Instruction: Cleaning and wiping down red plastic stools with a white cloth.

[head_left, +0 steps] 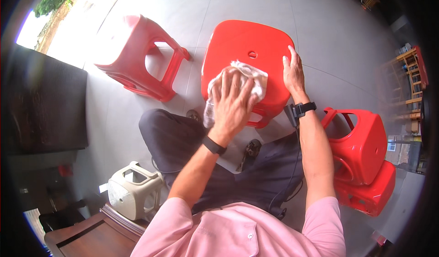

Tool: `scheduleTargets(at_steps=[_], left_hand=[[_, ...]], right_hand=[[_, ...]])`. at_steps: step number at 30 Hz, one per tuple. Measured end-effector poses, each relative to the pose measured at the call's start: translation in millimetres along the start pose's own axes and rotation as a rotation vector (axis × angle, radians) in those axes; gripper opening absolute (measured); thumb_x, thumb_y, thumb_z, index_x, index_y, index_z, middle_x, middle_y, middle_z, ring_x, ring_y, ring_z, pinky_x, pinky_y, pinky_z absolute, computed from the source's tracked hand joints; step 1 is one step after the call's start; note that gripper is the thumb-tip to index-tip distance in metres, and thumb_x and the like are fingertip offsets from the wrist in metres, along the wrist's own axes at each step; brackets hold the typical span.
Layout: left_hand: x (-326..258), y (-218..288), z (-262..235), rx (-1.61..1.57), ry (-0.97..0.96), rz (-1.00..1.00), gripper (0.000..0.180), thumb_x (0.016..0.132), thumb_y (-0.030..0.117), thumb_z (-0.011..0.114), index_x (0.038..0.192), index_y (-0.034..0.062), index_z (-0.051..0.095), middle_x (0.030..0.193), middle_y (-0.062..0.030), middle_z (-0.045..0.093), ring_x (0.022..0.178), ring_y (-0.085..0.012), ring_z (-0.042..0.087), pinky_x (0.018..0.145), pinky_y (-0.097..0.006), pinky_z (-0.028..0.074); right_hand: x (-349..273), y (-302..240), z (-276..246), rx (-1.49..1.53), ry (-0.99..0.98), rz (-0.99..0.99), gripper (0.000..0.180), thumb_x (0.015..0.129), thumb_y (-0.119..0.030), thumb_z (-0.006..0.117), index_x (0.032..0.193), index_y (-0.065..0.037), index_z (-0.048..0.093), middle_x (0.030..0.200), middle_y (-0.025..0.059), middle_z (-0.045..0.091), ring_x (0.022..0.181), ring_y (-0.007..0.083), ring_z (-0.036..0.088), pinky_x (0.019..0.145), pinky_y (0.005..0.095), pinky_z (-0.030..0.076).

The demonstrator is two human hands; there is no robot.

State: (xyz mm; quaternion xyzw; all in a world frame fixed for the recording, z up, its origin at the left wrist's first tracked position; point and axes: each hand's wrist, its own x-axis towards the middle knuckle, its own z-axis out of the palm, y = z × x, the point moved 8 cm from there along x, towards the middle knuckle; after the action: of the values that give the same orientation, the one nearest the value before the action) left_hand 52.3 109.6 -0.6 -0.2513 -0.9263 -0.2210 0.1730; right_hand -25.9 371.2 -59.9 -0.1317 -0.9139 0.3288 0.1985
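A red plastic stool (228, 44) stands upright between my knees, its glossy seat facing up with a small hole in it. On the near left part of the seat lies a crumpled white cloth (258, 77), its end hanging over the edge. My left hand (232, 102) presses the cloth against the seat, fingers laid over it and slightly bent. The seat's right edge is gripped by my right hand (294, 74), with the thumb on top and the other fingers along the side.
To the left a second red stool (171, 74) stands in bright light. Two red stools (366, 142) lie on their sides at the right. A beige stool (125, 190) is at the lower left, near dark wooden furniture (96, 234). A dark panel (45, 101) rises at the far left.
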Motion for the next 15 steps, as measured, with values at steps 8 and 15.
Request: scheduleTargets(at_steps=[8,15], left_hand=[[102,-79,49,0.12,-0.227,0.138,0.073,0.106,0.06,0.053,0.161,0.013,0.045,0.165,-0.0273,0.039,0.157,-0.0489,0.03,0.124,-0.067,0.027],[182,-243,84,0.215,-0.227,0.264,0.044,0.109,0.034,0.049,0.153,0.0309,0.052,0.172,-0.0205,0.029,0.153,-0.0648,0.02,0.127,-0.07,0.024]], right_hand=[[-2,2,-9,-0.029,0.027,-0.042,0.05,0.113,-0.029,0.052,0.158,-0.011,0.042,0.153,0.0245,0.053,0.139,0.0447,0.053,0.115,0.0509,0.048],[7,-54,23,0.121,-0.003,-0.067,0.053,0.112,-0.029,0.053,0.16,-0.011,0.041,0.158,0.029,0.047,0.146,0.0463,0.047,0.121,0.051,0.043]])
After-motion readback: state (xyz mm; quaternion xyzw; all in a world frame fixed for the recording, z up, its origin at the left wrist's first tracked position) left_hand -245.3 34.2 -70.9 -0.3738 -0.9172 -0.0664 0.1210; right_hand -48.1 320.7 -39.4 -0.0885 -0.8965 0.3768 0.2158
